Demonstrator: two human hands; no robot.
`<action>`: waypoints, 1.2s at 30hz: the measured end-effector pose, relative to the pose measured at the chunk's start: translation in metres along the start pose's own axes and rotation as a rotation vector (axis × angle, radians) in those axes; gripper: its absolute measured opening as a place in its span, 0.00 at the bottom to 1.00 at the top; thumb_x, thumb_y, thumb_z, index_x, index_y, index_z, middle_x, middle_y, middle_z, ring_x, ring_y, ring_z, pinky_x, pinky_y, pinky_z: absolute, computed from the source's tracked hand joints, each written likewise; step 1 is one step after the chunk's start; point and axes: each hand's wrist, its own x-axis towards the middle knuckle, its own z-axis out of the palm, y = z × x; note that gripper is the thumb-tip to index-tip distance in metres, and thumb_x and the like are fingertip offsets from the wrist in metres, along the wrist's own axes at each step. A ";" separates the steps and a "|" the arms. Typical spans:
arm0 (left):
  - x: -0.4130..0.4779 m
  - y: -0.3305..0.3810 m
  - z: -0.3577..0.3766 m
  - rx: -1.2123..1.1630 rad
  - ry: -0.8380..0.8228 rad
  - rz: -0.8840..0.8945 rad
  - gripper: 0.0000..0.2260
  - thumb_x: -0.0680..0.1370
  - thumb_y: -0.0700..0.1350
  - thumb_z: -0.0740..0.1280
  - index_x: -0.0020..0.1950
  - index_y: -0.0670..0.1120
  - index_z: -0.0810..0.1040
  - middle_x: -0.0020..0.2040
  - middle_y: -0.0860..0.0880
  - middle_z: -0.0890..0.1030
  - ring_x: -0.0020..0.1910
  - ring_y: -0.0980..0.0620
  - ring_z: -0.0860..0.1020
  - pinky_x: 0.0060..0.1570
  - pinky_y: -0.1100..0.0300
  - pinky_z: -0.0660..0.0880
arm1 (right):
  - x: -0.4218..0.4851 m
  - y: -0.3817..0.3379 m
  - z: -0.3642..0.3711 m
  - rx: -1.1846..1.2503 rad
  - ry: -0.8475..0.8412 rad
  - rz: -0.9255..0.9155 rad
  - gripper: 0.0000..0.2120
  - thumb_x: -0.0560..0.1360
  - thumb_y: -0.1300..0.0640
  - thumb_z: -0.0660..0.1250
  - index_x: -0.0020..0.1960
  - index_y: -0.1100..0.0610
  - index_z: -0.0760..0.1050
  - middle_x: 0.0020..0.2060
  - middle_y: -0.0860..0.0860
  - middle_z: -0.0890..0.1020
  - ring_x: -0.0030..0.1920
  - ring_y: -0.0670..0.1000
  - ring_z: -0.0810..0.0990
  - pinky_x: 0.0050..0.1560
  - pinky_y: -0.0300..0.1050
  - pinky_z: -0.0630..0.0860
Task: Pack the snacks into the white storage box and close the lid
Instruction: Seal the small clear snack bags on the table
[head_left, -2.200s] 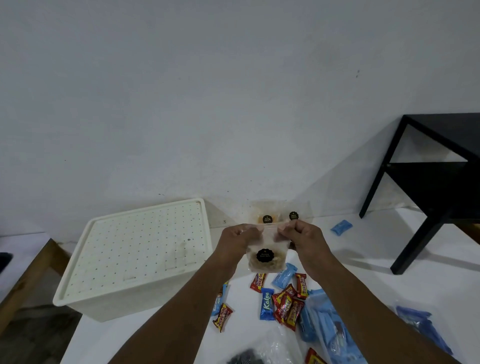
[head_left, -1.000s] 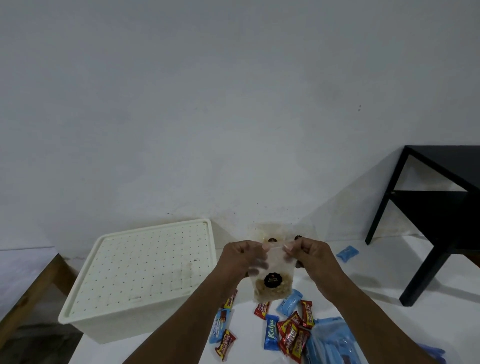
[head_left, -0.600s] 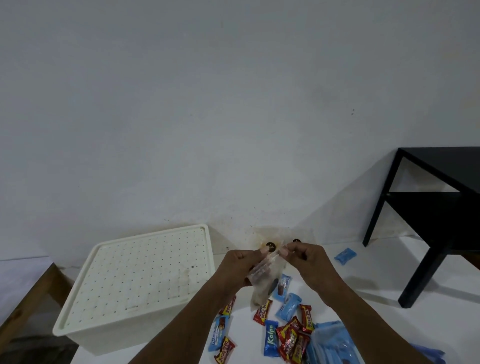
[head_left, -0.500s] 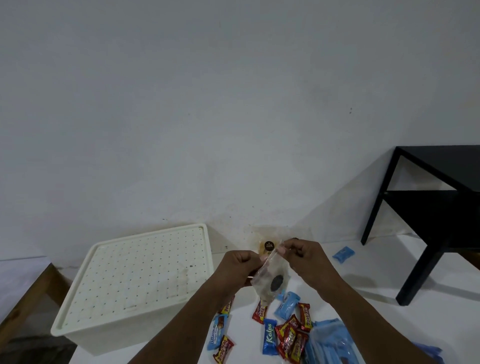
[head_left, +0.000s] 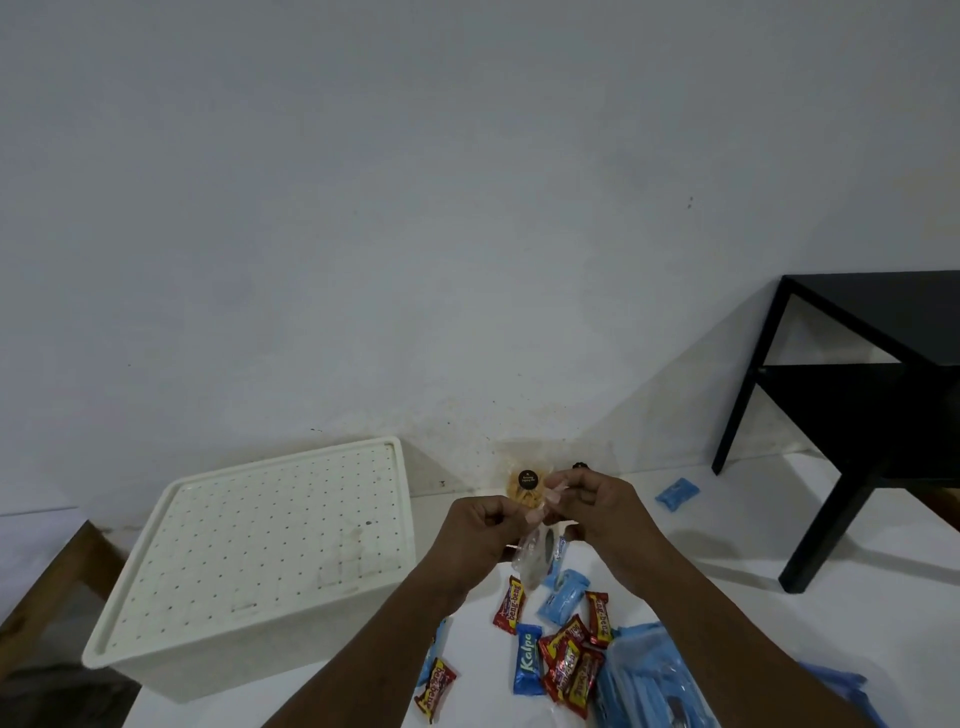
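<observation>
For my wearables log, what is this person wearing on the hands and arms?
Nothing shows: the left hand and right hand are bare, no gloves, rings or watch; left forearm and right forearm are bare to the frame's edge, no sleeves in view.

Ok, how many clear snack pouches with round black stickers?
3: a pouch pinched between left hand and right hand, a pouch at the wall, a third mostly hidden behind the right hand.

Blue wrapper (head_left: 528, 661) reads "Kalpa"; red wrapper (head_left: 509, 605), "beng-beng".
</observation>
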 end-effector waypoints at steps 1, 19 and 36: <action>0.001 -0.001 0.002 -0.008 0.006 -0.007 0.10 0.77 0.45 0.72 0.47 0.38 0.84 0.41 0.43 0.84 0.40 0.50 0.80 0.42 0.59 0.79 | 0.001 0.002 -0.002 0.029 -0.008 0.009 0.08 0.74 0.61 0.71 0.53 0.56 0.82 0.41 0.57 0.86 0.42 0.54 0.85 0.38 0.44 0.76; 0.045 -0.047 0.052 0.458 0.015 0.190 0.07 0.72 0.42 0.72 0.43 0.55 0.82 0.52 0.57 0.82 0.55 0.60 0.78 0.47 0.70 0.75 | 0.055 0.039 -0.057 0.364 0.331 0.236 0.11 0.77 0.70 0.61 0.55 0.64 0.79 0.41 0.62 0.81 0.39 0.55 0.80 0.47 0.50 0.79; 0.223 -0.120 0.098 0.319 0.306 -0.165 0.16 0.76 0.31 0.66 0.48 0.52 0.84 0.48 0.53 0.84 0.51 0.51 0.83 0.56 0.58 0.80 | 0.189 0.133 -0.169 -0.086 0.006 0.411 0.05 0.77 0.63 0.67 0.50 0.58 0.81 0.51 0.56 0.83 0.51 0.52 0.81 0.45 0.43 0.82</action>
